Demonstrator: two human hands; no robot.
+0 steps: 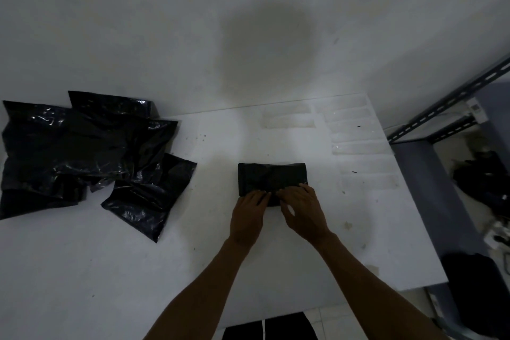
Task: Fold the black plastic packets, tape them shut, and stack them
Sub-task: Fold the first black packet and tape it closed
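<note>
Left hand [247,210], right hand [301,208] flat on packet [271,175]

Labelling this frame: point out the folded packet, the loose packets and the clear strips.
folded packet [271,174]: head view, its top face.
loose packets [69,146]: head view, heap's centre.
clear strips [358,148]: head view, one strip's middle.

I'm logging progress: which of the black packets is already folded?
The compact packet that the left hand and right hand touch; the other packets lie unfolded, heaped at the left.
</note>
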